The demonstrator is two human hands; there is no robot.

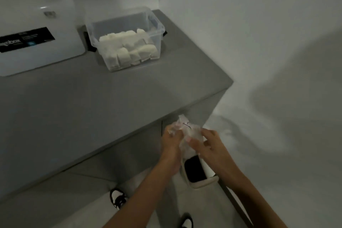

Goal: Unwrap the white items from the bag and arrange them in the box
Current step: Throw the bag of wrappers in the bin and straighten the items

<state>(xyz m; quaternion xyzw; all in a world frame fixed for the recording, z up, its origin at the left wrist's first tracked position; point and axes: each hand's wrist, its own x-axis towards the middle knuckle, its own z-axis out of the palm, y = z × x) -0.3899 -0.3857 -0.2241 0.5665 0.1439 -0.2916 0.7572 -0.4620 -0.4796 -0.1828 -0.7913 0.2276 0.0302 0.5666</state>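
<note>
1. Both forearms are bare up to the bottom edge of the frame.
2. The left hand and right hand are bare too.
3. Black-and-white laced shoes at bottom centre: left shoe, right shoe, partly cropped.

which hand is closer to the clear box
Left. The left hand grips the wrapper off the counter corner, on the side toward the clear box; the right hand holds it farther right.

Wrapped white item blurred
</note>
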